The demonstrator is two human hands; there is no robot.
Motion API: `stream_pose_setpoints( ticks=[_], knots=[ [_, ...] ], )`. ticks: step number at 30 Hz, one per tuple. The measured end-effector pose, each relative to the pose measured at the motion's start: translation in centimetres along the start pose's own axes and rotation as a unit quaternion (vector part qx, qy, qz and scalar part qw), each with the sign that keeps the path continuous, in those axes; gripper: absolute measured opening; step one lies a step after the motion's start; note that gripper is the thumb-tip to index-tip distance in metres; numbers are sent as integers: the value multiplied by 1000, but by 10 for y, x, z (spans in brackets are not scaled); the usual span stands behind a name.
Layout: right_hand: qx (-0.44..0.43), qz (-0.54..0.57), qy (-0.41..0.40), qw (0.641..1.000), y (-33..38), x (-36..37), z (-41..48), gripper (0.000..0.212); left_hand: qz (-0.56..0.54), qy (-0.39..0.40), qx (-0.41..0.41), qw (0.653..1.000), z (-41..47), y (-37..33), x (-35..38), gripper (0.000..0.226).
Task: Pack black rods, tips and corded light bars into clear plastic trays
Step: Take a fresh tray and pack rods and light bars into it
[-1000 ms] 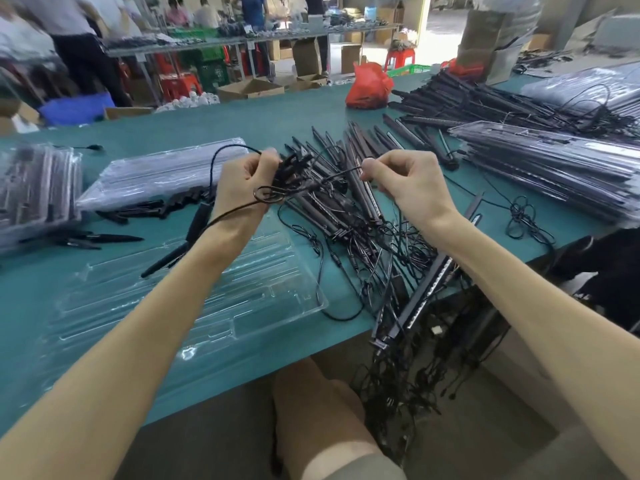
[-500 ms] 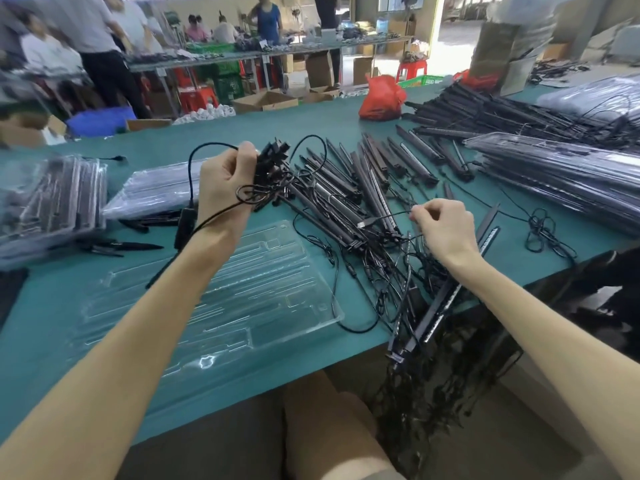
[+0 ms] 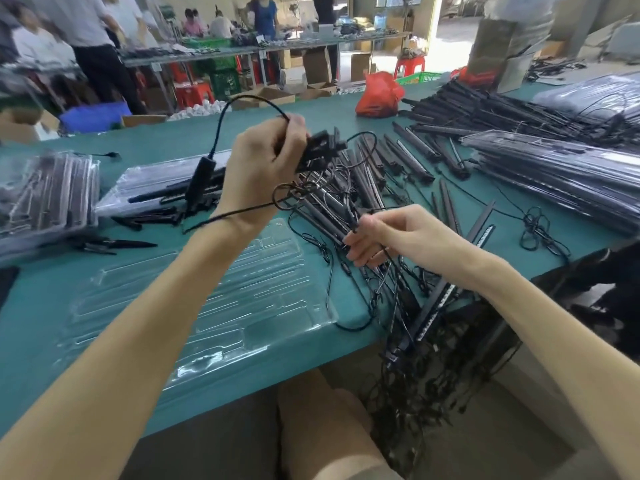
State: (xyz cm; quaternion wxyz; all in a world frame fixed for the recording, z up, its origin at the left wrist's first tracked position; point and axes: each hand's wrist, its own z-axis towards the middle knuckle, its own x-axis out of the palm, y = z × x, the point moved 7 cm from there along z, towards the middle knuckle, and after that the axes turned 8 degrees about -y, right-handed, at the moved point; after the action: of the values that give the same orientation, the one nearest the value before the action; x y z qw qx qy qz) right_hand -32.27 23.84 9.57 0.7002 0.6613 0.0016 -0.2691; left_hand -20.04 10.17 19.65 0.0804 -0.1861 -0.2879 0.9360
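Since a second ago the right hand [image 3: 391, 237] has come down from beside the left hand [image 3: 263, 168] to the pile of black light bars [image 3: 367, 174], just right of the clear tray [image 3: 194, 306]. Its curled fingers pinch a thin cord [image 3: 354, 227] there. Behind the tray, the raised left hand grips a bundle of bar ends [image 3: 322, 147] and a looped cord [image 3: 221, 123].
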Motion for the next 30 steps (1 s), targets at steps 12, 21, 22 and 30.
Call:
stream_pose_setpoints(
  ticks=[12,21,22,30],
  knots=[
    [-59,28,-142,988,25,-17,-8,27,-2,-5,-73,997,-19,32,9,48],
    [-205,17,-195,959,130,-19,21,32,-63,-24,-107,992,-21,32,10,47],
    [-202,-3,-204,958,131,-18,23,32,-74,-25,-109,991,-20,31,9,47],
    [-57,-29,-242,968,71,-15,27,36,-17,73,-46,996,-31,16,22,48]
  ],
)
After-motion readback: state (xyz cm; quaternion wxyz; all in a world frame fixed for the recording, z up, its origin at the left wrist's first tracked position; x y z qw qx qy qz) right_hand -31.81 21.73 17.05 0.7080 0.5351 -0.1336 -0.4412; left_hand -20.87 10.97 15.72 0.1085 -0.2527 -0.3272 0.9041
